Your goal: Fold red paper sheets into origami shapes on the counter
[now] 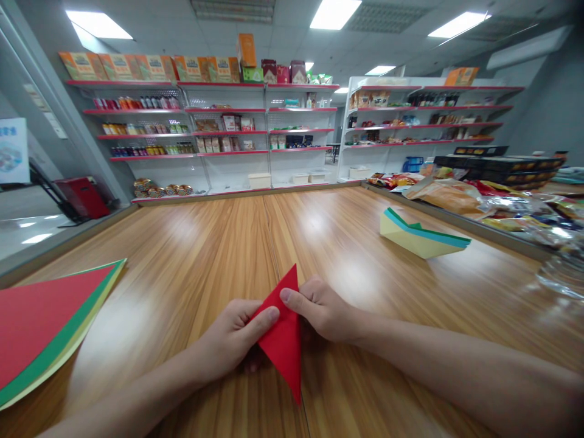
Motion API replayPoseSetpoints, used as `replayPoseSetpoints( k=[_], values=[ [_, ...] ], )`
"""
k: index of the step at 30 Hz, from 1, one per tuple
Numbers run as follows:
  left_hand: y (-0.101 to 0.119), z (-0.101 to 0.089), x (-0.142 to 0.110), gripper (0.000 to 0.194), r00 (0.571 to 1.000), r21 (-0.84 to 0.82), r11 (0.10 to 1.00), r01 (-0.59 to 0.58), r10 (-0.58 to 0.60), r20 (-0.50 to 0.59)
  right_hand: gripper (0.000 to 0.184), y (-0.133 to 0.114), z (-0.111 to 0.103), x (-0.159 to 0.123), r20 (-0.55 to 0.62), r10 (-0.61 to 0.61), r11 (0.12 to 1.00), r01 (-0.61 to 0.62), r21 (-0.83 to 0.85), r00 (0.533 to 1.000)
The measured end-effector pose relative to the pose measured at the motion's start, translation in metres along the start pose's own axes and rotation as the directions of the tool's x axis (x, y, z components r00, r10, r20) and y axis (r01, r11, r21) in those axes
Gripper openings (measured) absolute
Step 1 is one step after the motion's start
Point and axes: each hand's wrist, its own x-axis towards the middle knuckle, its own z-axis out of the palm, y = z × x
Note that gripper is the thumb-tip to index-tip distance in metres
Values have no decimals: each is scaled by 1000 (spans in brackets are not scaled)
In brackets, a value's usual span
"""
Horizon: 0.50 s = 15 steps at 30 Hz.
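Note:
Between my two hands is a folded piece of red paper (286, 342), pointed at its top and bottom, held over the wooden table (201, 243). My left hand (241, 331) grips its left side, thumb flat on the front face and fingers behind. On the right edge, my right hand (325, 309) pinches the paper with the thumb on the front and the fingers curled behind it. The back of the folded paper is hidden from me. Farther off to the right stands a folded paper boat (417, 236) in yellow, blue and green.
A stack of coloured paper sheets (50, 322), red on top, lies at the left. Snack packets (456, 194) and black boxes (502, 165) are piled beyond the table's right edge. A clear glass object (563, 274) sits at far right. Stocked shelves (223, 131) stand behind.

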Motion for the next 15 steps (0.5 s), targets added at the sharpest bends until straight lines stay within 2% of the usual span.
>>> replayPoseSetpoints(
  k=[2,5,7,10,15],
  values=[
    [0,-1,-1,45,1000,-1,1000,-4,4,20,58,2,1,1,13,49,997,-50,59,999],
    [0,-1,-3,45,1000,7,1000,-26,26,9,63,7,1,3,96,158,956,-176,232,983],
    [2,-1,-4,44,999,14,999,-38,38,-19,68,10,1,5,153,175,928,-215,305,973],
    [5,0,-3,45,995,53,997,-55,59,-76,67,11,1,5,199,162,950,-207,234,967],
    [7,3,-2,45,992,74,995,-68,75,-103,63,6,2,2,183,183,967,-211,145,966]
  ],
)
